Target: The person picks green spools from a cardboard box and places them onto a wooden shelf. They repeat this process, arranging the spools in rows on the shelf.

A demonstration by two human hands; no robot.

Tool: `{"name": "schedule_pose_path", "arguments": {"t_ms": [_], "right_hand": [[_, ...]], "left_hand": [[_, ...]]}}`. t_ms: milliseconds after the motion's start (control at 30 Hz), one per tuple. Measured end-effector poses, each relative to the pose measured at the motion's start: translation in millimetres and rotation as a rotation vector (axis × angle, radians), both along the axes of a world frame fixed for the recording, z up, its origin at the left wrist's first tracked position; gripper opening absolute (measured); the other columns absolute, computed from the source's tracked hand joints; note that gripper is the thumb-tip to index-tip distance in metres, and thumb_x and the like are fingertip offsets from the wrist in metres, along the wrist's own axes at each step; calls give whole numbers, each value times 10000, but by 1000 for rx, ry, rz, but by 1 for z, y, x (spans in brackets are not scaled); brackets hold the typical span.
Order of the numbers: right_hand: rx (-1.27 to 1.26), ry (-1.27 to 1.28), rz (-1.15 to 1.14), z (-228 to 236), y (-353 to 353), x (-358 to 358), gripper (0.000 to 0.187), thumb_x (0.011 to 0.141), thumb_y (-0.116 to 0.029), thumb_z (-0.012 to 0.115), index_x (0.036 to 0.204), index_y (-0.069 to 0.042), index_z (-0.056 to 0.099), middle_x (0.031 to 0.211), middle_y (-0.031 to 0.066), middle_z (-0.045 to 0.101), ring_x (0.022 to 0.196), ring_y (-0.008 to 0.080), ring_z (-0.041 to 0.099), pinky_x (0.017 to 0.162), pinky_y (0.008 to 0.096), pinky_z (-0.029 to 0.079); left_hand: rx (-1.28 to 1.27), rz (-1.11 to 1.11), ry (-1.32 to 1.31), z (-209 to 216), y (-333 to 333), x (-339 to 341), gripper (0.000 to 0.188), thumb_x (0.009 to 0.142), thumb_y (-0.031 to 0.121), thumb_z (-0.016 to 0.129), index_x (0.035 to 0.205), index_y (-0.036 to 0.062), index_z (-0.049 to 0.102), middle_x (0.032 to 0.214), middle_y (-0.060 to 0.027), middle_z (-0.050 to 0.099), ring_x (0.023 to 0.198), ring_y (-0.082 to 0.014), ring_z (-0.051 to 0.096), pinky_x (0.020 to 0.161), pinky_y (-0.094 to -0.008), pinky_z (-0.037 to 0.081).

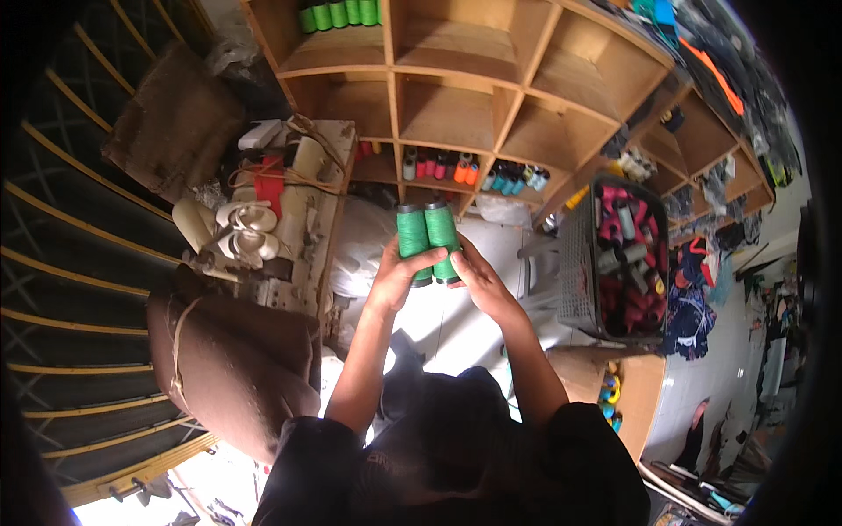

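Observation:
Two green thread spools with dark ends are held upright side by side in front of me. My left hand (402, 273) wraps round the left green thread spool (412, 235), its thumb reaching across toward the other one. The right green thread spool (441, 230) sits in the grip of my right hand (479, 277), fingers closed on its lower part. Ahead stands a wooden cubby shelf (393, 81), with several bright green spools (340, 14) in its upper left compartment. Lower compartments hold pink and orange spools (443, 167) and blue spools (513, 178).
To the right, a grey plastic basket (576, 285) is heaped with pink, red and grey spools. On the left is a worn table (303, 254) bearing a white machine (248, 230), beside a brown cloth-covered bundle (237, 359). A yellow-barred metal grille (83, 320) runs along the far left.

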State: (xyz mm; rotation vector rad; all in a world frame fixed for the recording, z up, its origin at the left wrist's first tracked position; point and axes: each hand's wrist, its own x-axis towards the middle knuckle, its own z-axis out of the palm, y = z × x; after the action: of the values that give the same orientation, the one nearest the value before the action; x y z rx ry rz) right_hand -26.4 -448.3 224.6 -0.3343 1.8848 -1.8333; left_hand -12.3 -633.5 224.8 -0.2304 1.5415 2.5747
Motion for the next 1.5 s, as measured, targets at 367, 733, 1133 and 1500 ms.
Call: {"name": "schedule_pose_path", "arguments": {"t_ms": [367,733,1133,1500], "right_hand": [[-10,112,-236,23,-139,-167,473,1044,-394,594,1339,-30,539,1196,98,650,944,177,664,765,332,552],[913,920,-508,102,-356,-489,192,869,-116,662,1034,-39,723,1074,202,728,1084,359,692,891,445,570],[1183,975,-515,108,-403,-728,328,937,-248,606,1165,-46,728,1179,172,717,1114,297,691,942,447,548],[1126,982,-652,128,-373,-742,302,942,-246,598,1105,-31,732,1105,186,723,1056,302,701,908,432,552]], "left_hand": [[26,337,99,27,-125,-129,467,797,112,849,1205,-2,652,1082,-105,722,980,-203,698,901,-352,541],[195,691,147,9,-217,-273,454,840,128,813,1222,-3,605,1083,-97,682,980,-203,676,878,-358,533],[214,644,416,-3,-289,-413,575,824,186,825,1288,-22,555,1155,-117,649,1050,-218,643,916,-363,505],[-85,536,553,-6,-333,-503,504,743,211,883,1153,13,667,1060,-96,720,967,-184,687,908,-336,525]]}}
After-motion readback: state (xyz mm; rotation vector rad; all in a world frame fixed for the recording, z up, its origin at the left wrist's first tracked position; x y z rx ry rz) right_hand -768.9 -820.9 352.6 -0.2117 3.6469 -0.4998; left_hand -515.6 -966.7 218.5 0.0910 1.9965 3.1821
